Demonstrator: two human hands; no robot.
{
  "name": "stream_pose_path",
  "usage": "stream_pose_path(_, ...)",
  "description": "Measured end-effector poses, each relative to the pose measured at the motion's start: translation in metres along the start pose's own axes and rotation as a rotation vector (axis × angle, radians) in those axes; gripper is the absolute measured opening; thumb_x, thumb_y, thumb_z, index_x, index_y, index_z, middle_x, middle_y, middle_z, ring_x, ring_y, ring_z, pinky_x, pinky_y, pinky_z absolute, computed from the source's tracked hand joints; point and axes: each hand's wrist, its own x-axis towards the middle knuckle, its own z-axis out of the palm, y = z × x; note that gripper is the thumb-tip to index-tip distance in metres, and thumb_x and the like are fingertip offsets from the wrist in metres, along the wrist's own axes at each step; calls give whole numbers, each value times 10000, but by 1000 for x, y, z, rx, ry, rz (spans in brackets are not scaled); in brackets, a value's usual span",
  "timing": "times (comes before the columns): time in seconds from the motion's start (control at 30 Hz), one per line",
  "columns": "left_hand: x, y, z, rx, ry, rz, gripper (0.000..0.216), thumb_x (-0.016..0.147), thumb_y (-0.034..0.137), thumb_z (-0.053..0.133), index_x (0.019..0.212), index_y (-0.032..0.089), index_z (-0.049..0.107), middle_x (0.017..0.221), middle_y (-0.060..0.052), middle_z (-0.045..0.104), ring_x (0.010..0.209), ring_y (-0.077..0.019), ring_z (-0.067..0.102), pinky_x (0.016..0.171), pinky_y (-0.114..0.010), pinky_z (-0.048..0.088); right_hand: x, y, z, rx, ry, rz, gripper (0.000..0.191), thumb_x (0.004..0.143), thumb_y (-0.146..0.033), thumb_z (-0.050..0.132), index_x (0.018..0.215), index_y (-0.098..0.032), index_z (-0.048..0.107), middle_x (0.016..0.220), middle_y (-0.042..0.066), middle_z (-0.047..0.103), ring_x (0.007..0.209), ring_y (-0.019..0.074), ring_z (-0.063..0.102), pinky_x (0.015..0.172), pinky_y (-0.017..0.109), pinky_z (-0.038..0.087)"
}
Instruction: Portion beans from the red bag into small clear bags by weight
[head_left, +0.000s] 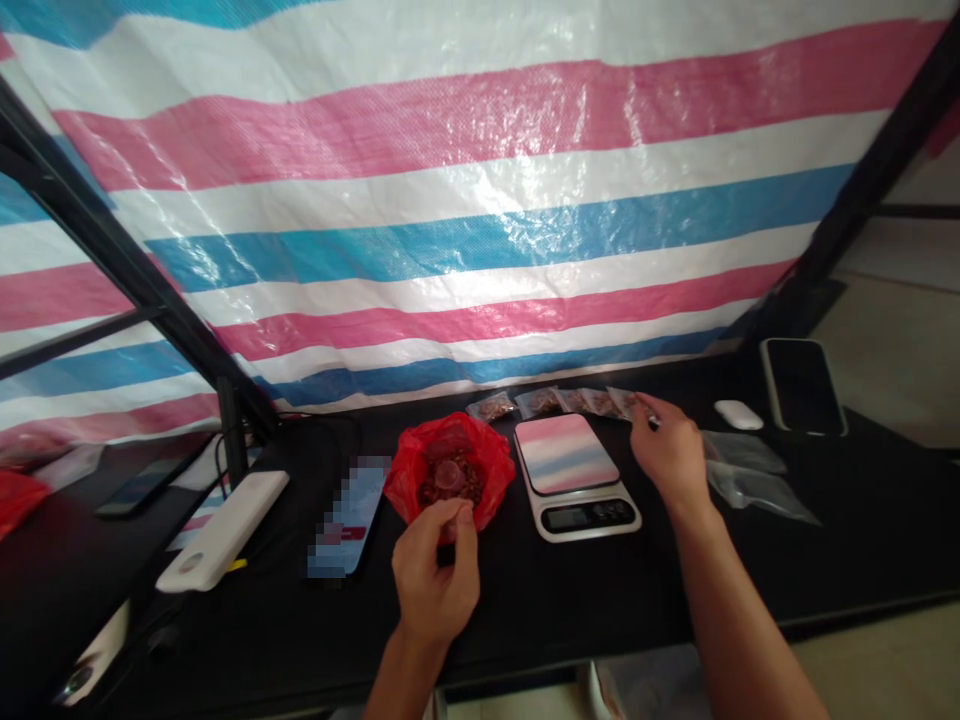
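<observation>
A red plastic bag point(409, 455) stands with its mouth spread, brown bits point(474, 482) inside and a small clear round cup point(450, 476) among them. My left hand point(436, 575) is pinched at the bag's near rim, below the cup; what its fingertips grip is hidden. Beyond a white kitchen scale point(568, 455) lies a row of small clear bags point(538, 402) with brown contents. At the right end of that row, my right hand point(667, 450) has its fingers closed on a small clear bag point(621, 402). The scale's platform is bare and shiny.
A lit phone point(349, 525) and a white power bank point(225, 535) lie on the left. Flat clear bags point(754, 480), a white earbud case point(739, 414) and a dark-screened phone point(804, 388) lie right. Striped sheeting point(480, 230) hangs behind the black table point(570, 610).
</observation>
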Motion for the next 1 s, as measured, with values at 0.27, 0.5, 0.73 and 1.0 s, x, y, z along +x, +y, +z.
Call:
stream_pose_path(0.27, 5, 6, -2, 33, -2, 104, 94, 933, 117, 592, 935, 182, 659, 646, 23, 682, 524, -95, 647, 556, -182, 528, -11, 35, -36, -447, 63, 191, 380, 870, -266, 461, 872, -99, 803, 1056, 246, 727, 1331, 483, 445, 1055, 684, 333)
stream_pose_path(0.5, 4, 10, 4, 24, -18, 157, 161, 912, 54, 593, 950, 205, 633, 754, 14, 706, 609, -103, 667, 621, -203, 550, -8, -8, -34, 189, 82, -44, 399, 892, -320, 516, 1169, -162, 756, 1326, 164, 692, 1239, 359, 626, 1078, 561, 469)
stream_pose_path(0.73, -1, 11, 20, 101, -140, -13, 665, 866, 299, 751, 1461, 230, 461, 1397, -152, 619, 1318, -305, 586, 1103, -496, 502, -58, -89, -30, 827, -757, -172, 378, 936, -504, 651, 1218, -278, 762, 1373, 80, 688, 1317, 273, 603, 1135, 448, 469)
stream_pose_path(1.0, -2, -2, 16, -81, -145, -381, 443, 946, 342, 639, 1362, 216, 555, 1330, -132, 659, 1234, -272, 646, 1066, -441, 523, -83, -120, -7, 979, -1084, -290, 475, 979, -591, 544, 1261, -266, 745, 1381, 105, 684, 1337, 281, 584, 1174, 488, 407)
